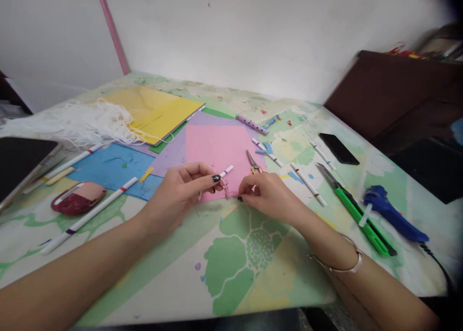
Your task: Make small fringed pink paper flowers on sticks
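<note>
My left hand [186, 186] is closed, thumb against forefinger, at a small pink curled piece [227, 192] that looks like foam or paper. From the other side, my right hand [265, 196] pinches the thin end of the same piece. Both hands are just above the front edge of a pink sheet [217, 147]. Small scissors [254, 162] with gold handles point away, right behind my right hand; whether its fingers touch the handles is hidden. Behind my left fingertips is a white marker [227, 170] with a purple band.
A blue glue gun [396, 215], green utility knife [358, 220] and black phone [339, 148] lie at right. White string [83, 121] is heaped by yellow sheets [155, 109] at left, near a blue sheet [112, 164] and a dark red case [77, 198]. Several markers are scattered about.
</note>
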A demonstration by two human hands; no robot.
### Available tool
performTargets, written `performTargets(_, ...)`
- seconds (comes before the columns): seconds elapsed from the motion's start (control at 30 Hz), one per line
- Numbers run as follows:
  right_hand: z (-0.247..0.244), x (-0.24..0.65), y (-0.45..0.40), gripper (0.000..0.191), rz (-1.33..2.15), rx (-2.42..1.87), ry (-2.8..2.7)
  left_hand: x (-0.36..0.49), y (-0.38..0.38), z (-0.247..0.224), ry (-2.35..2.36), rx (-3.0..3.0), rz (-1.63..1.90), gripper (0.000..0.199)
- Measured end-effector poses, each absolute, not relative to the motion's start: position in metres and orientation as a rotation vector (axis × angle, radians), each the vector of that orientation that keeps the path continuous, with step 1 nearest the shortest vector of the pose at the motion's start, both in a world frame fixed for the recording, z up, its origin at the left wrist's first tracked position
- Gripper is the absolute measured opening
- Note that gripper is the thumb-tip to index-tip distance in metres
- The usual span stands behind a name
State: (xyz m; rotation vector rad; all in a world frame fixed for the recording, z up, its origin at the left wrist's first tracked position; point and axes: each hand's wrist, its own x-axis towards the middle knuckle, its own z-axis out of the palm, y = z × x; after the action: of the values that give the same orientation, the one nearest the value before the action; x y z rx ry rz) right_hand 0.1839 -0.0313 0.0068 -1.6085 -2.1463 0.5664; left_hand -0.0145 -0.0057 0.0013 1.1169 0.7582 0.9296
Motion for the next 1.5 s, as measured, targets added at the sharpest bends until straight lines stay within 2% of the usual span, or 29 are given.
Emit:
performTargets(0.2,0.017,0.179,-0.038,0.009,1.017,-1.316,-1.494,-0.012,-0.007,0.002,0.823,1.122,0.919,0.006)
performTargets(0.3,0.016,0.171,-0.043,0.011,1.084,-1.209,-1.329,-0.011,-0.008,0.002,0.846,1.142,0.894,0.009)
performTargets(0.43,0.010,0.164,-0.046,0.008,1.004,-1.218,-1.317,-0.010,-0.009,0.000,0.809,1.118,0.876,0.011)
performTargets(0.63,0.006,0.160,-0.047,0.014,0.882,-1.219,-1.354,-0.008,-0.010,-0.002,0.775,1.086,0.876,0.011)
performTargets(0.93,0.001,0.158,-0.048,0.016,0.560,-1.290,-1.534,-0.008,-0.012,-0.001,0.792,1.104,0.868,0.011)
performTargets(1.5,-0.004,0.157,-0.049,0.012,0.375,-1.298,-1.631,-0.009,-0.012,-0.003,0.829,1.172,0.873,0.013)
